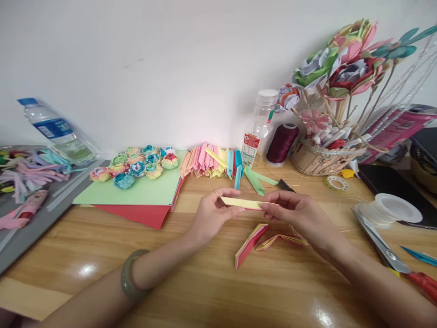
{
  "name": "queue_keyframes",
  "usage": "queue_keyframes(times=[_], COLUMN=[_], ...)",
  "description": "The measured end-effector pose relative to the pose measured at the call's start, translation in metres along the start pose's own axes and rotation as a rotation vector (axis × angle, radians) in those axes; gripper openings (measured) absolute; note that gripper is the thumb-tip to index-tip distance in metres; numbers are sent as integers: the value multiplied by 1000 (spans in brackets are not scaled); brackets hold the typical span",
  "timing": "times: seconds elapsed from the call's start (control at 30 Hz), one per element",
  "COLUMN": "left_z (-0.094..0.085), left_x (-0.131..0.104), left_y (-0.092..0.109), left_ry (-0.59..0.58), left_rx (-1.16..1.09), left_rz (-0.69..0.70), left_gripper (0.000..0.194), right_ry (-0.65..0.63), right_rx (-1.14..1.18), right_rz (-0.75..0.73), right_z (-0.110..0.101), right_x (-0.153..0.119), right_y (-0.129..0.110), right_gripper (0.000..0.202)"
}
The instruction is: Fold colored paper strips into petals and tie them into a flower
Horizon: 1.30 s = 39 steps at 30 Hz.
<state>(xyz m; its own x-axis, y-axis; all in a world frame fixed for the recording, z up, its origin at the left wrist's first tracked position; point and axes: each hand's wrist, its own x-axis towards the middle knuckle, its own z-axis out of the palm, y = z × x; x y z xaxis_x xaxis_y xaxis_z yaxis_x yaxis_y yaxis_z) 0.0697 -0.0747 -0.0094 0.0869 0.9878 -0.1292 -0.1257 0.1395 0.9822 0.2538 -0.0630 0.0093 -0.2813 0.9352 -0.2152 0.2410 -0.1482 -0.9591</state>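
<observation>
A narrow folded paper strip (243,203), pale yellow on top with a pink-red edge below, is stretched level between my two hands above the table. My left hand (213,212) pinches its left end between thumb and fingers. At the other end, my right hand (288,207) grips it the same way. Just below on the wood lie a red and yellow folded paper piece (251,245) and a bent, layered yellow and red paper piece (280,240), partly beside my right wrist. Green paper strips (255,181) lie beyond my hands.
Paper flowers (137,168) sit on green paper sheets (136,193). Behind stand folded paper pieces (208,161), a clear bottle (256,132), a purple thread spool (282,145) and a flower basket (324,157). Scissors (389,255) and a white spool (385,210) lie right; a water bottle (56,130) leans left.
</observation>
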Motion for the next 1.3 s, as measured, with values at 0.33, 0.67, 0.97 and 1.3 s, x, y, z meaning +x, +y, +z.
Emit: queue_keyframes(times=[0.33, 0.67, 0.97, 1.3], left_z=[6, -1, -1, 2], left_x=[-2, 6, 1, 0], left_y=[-2, -1, -1, 2], left_ry=[-126, -6, 234, 14], left_rx=[-140, 28, 271, -86], left_rz=[-109, -90, 255, 58], left_gripper=[19, 24, 62, 15], right_ry=[-180, 51, -46, -242], right_rx=[-51, -69, 141, 114], right_rz=[-24, 13, 138, 98], right_z=[10, 4, 6, 13], right_x=[-7, -3, -3, -6], right_y=[4, 3, -1, -1], right_gripper=[32, 32, 32, 30])
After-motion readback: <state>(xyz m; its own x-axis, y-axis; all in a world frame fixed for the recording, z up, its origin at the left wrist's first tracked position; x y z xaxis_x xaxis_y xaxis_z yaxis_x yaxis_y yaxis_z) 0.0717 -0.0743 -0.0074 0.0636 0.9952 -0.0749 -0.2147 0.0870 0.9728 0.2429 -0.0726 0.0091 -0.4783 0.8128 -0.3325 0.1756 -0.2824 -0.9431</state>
